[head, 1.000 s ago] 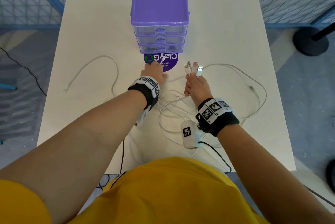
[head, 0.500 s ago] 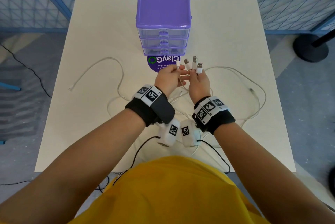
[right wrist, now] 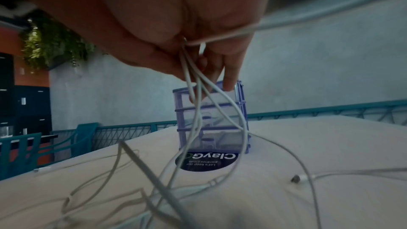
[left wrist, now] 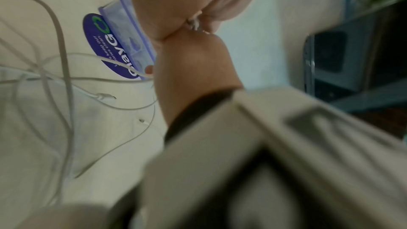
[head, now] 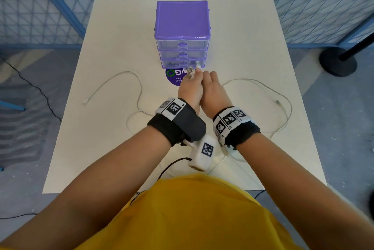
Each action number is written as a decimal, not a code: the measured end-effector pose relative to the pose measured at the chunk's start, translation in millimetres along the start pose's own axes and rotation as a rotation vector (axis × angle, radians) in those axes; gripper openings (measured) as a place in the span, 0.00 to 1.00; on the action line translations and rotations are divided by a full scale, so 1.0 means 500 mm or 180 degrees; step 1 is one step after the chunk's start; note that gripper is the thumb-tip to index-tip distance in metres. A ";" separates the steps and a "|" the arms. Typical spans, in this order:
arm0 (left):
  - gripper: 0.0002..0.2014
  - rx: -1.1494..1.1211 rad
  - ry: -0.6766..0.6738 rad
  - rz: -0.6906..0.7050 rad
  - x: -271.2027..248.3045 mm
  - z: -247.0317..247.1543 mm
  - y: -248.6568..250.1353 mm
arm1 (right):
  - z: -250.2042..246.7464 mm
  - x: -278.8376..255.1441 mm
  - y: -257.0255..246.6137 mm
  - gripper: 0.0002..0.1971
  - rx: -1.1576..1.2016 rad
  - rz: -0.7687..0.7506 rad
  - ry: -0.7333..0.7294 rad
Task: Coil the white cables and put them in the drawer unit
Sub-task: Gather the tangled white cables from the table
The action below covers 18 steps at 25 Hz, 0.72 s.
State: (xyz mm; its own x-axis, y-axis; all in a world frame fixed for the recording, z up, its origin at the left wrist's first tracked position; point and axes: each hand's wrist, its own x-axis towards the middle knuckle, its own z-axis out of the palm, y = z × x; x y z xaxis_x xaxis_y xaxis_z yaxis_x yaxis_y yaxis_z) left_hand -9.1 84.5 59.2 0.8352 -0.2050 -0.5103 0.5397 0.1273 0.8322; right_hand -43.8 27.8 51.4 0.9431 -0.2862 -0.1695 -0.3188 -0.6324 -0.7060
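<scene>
While both hands meet just in front of the drawer unit, the scene reads so, left to right:

Far-left cable end [head: 84, 104]: white plug lying flat on the table [head: 113, 148], its cord curving back toward the middle.
White cables [head: 129, 79]: thin, white, uncoiled — loose loops spread over the tabletop on both sides of the wrists; several strands rise off the table to the hands.
Left hand [head: 190, 89]: fingers curled round a bunch of cable plugs [head: 191, 72]; metal USB-type ends poke out toward the unit.
Drawer unit [head: 182, 21]: purple top & frame, three clear drawers w/ purple handles, all pushed in; stands upright at table centre, far side of the hands. Something dark & white lies in the bottom drawer.
Sticker [head: 172, 76]: round, purple, on the table touching the unit's front; reads "ClayGo" w/ green arrow ring, then "Let's keep our pantries clean" — upside down to the person.
Right hand [head: 212, 91]: touching the left hand; cable strands run out from its curled fingers.
Right cable end [head: 277, 102]: small connector lying apart on the table's right side.
Wrist bands: black, w/ white square-code tags.
Head view only: whole layout, plugs.
Left wrist view only: blurred; metal plug tips in the pinch.
Right wrist view only: strands [right wrist: 198, 93] hanging from the hand [right wrist: 154, 15] to the table, sticker text legible.
</scene>
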 end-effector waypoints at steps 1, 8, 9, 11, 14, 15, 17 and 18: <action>0.14 -0.0320 0.0100 0.0003 -0.002 -0.004 0.009 | -0.004 -0.005 -0.006 0.20 0.0072 -0.0073 -0.0050; 0.18 -0.1800 0.0161 -0.0306 -0.005 -0.044 0.054 | -0.006 -0.001 -0.032 0.12 0.0188 -0.0475 -0.0269; 0.17 -0.1918 0.0080 -0.0308 0.000 -0.051 0.064 | -0.005 0.000 -0.037 0.12 0.0224 -0.0494 -0.0326; 0.15 -0.2071 -0.0035 -0.0238 0.016 -0.073 0.089 | -0.005 0.003 -0.038 0.10 0.0158 -0.0544 -0.0420; 0.17 -0.2152 0.0060 0.0040 0.047 -0.126 0.139 | -0.015 0.003 -0.017 0.09 -0.0037 -0.0556 -0.0509; 0.17 -0.2179 0.0109 0.0102 0.053 -0.144 0.149 | -0.018 0.003 -0.009 0.10 -0.0074 -0.0578 -0.0542; 0.18 -0.2312 0.0172 0.0183 0.055 -0.169 0.153 | -0.023 0.005 -0.010 0.11 -0.0119 -0.0621 -0.0550; 0.18 -0.2331 0.0189 0.0193 0.054 -0.174 0.146 | -0.026 0.006 -0.017 0.11 -0.0102 -0.0644 -0.0502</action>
State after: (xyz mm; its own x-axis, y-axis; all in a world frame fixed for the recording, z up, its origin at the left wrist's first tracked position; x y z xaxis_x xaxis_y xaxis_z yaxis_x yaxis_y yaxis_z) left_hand 62.1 172.6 87.3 0.8589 -0.1266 -0.4962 0.4073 0.7564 0.5119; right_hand -39.5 22.7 65.7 0.9903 -0.0374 -0.1340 -0.1227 -0.6885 -0.7148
